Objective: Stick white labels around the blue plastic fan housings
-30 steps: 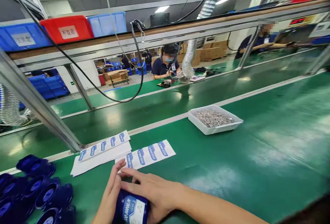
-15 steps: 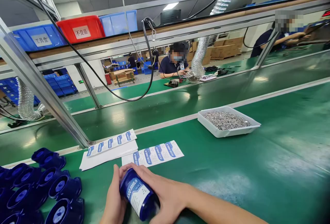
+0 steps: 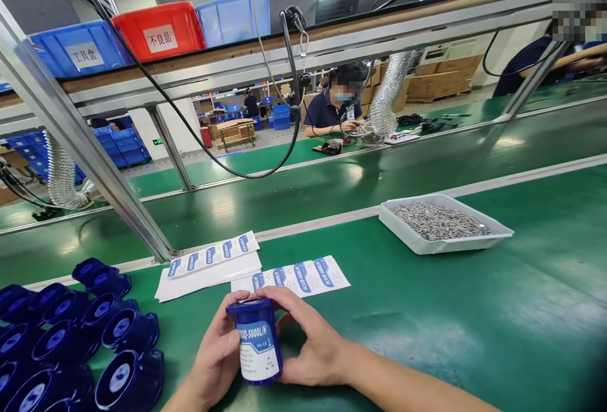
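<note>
Between my two hands is a dark blue plastic housing [image 3: 279, 354], roughly upright, with a flanged rim on top and a blue and white "5000L/H" label [image 3: 258, 352] facing me. My left hand [image 3: 215, 349] wraps its left side, the thumb at the label's edge. My right hand [image 3: 315, 349] grips the right side, fingers over the top rim and thumb low down. Just beyond the hands lies a sheet of matching labels [image 3: 303, 277]. Another label strip [image 3: 213, 255] rests on white sheets [image 3: 208, 282] to its left.
Several similar blue housings [image 3: 128, 380] stand at the left. A white tray [image 3: 446, 248] of small metal pieces sits on the green bench [image 3: 427, 323] at right. A metal post [image 3: 104, 146] rises at left, and a black cable [image 3: 227, 169] hangs ahead. A co-worker [image 3: 332, 109] sits opposite.
The blue housing has turned from tilted to nearly upright, its label now facing me. Both hands have shifted their hold around it. The camera view has moved slightly.
</note>
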Demonstrator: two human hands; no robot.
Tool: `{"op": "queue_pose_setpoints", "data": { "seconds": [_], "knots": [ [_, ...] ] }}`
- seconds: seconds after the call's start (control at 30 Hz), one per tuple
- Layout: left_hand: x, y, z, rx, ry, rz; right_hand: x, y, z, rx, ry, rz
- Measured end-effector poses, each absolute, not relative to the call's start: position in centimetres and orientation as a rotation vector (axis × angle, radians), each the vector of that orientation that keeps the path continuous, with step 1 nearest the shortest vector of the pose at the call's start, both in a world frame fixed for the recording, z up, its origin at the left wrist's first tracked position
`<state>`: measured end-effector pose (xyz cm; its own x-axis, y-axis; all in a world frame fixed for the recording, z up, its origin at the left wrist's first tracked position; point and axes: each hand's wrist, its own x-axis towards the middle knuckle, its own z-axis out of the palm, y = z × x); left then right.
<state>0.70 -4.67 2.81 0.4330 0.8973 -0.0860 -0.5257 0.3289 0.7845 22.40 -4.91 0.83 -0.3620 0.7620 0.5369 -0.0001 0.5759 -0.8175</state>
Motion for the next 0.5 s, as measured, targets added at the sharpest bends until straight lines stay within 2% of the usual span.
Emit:
{"op": "queue_pose_setpoints", "data": {
  "seconds": [0.3, 0.5],
  "knots": [
    [0.23, -3.88, 3.24, 0.900, 0.593, 0.991, 22.79, -4.53, 0.74, -0.498, -1.992, 0.490],
    [0.93, -3.80, 3.04, 0.942, 0.699, 1.040, 22.08, -5.33, 0.57, -0.647, -2.038, 0.352]
  ]
}}
